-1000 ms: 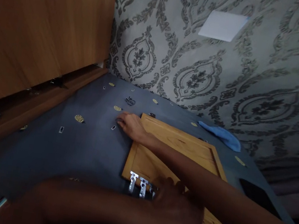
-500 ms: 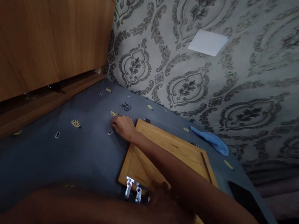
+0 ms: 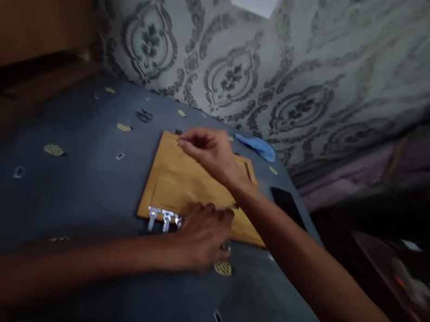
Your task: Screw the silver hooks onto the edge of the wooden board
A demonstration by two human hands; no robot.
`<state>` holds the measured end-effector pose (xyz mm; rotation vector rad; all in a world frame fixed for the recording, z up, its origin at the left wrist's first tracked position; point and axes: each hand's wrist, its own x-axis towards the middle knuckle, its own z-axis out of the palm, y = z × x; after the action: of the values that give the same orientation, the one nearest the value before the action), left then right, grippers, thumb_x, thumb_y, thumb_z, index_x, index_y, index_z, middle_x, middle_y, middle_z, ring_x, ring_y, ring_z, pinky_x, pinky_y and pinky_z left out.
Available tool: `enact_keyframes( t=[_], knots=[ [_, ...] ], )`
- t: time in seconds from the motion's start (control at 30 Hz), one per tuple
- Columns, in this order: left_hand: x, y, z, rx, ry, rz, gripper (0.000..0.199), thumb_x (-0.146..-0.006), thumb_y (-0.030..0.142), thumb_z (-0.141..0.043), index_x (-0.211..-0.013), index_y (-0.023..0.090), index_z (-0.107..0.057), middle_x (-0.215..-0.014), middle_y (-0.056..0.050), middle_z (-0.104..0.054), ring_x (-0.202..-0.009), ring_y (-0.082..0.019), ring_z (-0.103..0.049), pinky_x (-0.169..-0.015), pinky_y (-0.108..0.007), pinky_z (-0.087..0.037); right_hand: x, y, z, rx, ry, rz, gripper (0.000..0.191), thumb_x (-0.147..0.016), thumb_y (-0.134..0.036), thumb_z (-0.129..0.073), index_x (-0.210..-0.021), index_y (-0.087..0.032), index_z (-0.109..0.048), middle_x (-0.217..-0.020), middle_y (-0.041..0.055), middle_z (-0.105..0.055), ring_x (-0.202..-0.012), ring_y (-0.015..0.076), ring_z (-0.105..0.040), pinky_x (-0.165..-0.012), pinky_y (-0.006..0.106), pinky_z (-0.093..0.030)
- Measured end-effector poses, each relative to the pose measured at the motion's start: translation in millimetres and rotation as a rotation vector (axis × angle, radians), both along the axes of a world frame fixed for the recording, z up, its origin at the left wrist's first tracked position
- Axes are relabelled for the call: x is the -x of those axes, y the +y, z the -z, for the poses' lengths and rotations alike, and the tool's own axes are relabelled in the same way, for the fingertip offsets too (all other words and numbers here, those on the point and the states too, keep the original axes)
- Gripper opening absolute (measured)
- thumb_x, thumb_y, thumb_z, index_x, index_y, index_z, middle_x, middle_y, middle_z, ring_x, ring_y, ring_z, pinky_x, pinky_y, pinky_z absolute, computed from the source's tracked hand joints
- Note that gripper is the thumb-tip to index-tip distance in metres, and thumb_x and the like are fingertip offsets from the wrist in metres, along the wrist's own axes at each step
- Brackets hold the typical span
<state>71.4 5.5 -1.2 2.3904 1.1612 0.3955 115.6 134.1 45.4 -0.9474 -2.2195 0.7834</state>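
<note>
A brown wooden board (image 3: 179, 177) with a raised frame lies on the dark blue patterned table cover. Along its near edge sits a shiny metal strip with hanging tabs (image 3: 160, 214). My left hand (image 3: 204, 236) is closed over the right part of this strip and hides it, its curled fingers reaching onto the board. Above the far left part of the board, my right hand (image 3: 210, 152) has thumb and fingertips pinched together. A tiny bright spot shows at the fingertips, too small to name.
Small dark metal pieces (image 3: 144, 115) lie beyond the board at the left. A blue cloth (image 3: 256, 147) rests near the patterned wall, and a black phone-like slab (image 3: 289, 206) lies at the right. A wooden cabinet (image 3: 27, 3) borders the left side.
My right hand has moved from the cover left of the board to above the board, pinched. My view has swung right, and my left hand stays at the metal strip.
</note>
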Motion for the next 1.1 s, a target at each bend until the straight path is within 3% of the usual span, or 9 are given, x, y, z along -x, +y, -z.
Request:
enact_keyframes(
  t=[0.13, 0.3, 0.4, 0.5, 0.77, 0.9, 1.1],
  knots=[
    [-1.1, -1.6, 6.3, 0.009, -0.015, -0.007, 0.045, -0.087, 0.03, -0.067, -0.123, 0.012, -0.046, -0.12, -0.015, -0.065, -0.116, -0.032, -0.056, -0.098, -0.047, -0.044, -85.8, -39.6, 1.2, 0.027, 0.292, 0.252, 0.027, -0.085, -0.044, -0.073, -0.088, -0.018, -0.07, -0.078, 0.0006, -0.07, -0.064, 0.0101, -0.06, -0.062, 0.025, -0.054],
    [-3.1, -2.8, 9.1, -0.002, -0.004, -0.026, 0.047, -0.087, 0.03, -0.069, -0.123, 0.014, -0.044, -0.117, -0.012, -0.065, -0.114, -0.032, -0.057, -0.096, -0.047, -0.045, -138.6, -94.1, 40.5, 0.151, 0.379, 0.38, 0.026, -0.079, -0.044, -0.079, -0.078, -0.02, -0.073, -0.065, -0.001, -0.068, -0.054, 0.0097, -0.059, -0.053, 0.023, -0.051],
    [-4.9, -2.2, 8.0, 0.003, 0.013, -0.038, 0.045, -0.086, 0.029, -0.07, -0.12, 0.014, -0.045, -0.115, -0.013, -0.065, -0.113, -0.033, -0.058, -0.095, -0.048, -0.046, -145.4, -118.4, 59.7, 0.212, 0.371, 0.378, 0.027, -0.08, -0.047, -0.079, -0.08, -0.021, -0.074, -0.072, 0.0009, -0.072, -0.062, 0.0125, -0.066, -0.058, 0.025, -0.055],
    [-6.3, -1.3, 6.9, 0.015, 0.022, -0.04, 0.043, -0.085, 0.028, -0.071, -0.117, 0.015, -0.045, -0.118, -0.013, -0.065, -0.113, -0.032, -0.057, -0.096, -0.048, -0.046, -146.1, -130.5, 68.0, 0.232, 0.349, 0.363, 0.023, -0.084, -0.045, -0.075, -0.083, -0.022, -0.074, -0.078, 0.0014, -0.074, -0.068, 0.0138, -0.068, -0.061, 0.026, -0.057],
    [-8.0, -2.3, 14.5, -0.056, -0.008, -0.035, 0.045, -0.081, 0.028, -0.074, -0.115, 0.016, -0.046, -0.115, -0.011, -0.067, -0.107, -0.031, -0.061, -0.091, -0.047, -0.049, -151.1, -134.3, 83.8, 0.065, 0.253, 0.366, 0.001, -0.086, -0.025, -0.074, -0.086, -0.025, -0.075, -0.09, 0.0031, -0.07, -0.092, 0.0172, -0.066, -0.083, 0.033, -0.056],
    [-8.7, -2.6, 16.5, -0.101, -0.024, -0.045, 0.039, -0.08, 0.025, -0.073, -0.108, 0.018, -0.047, -0.113, -0.011, -0.068, -0.105, -0.032, -0.062, -0.087, -0.046, -0.05, -155.2, -139.5, 87.0, 0.024, 0.179, 0.371, 0.009, -0.086, -0.018, -0.073, -0.089, -0.026, -0.076, -0.097, 0.0043, -0.07, -0.097, 0.0181, -0.066, -0.085, 0.034, -0.056],
    [-9.0, -4.1, 14.9, -0.103, -0.051, -0.053, 0.04, -0.077, 0.021, -0.074, -0.105, 0.02, -0.046, -0.111, -0.009, -0.069, -0.102, -0.029, -0.063, -0.085, -0.044, -0.05, -158.2, -142.2, 84.4, 0.006, 0.106, 0.362, 0.011, -0.088, -0.02, -0.071, -0.093, -0.028, -0.076, -0.103, 0.006, -0.07, -0.1, 0.0207, -0.067, -0.087, 0.038, -0.058]
  ],
)
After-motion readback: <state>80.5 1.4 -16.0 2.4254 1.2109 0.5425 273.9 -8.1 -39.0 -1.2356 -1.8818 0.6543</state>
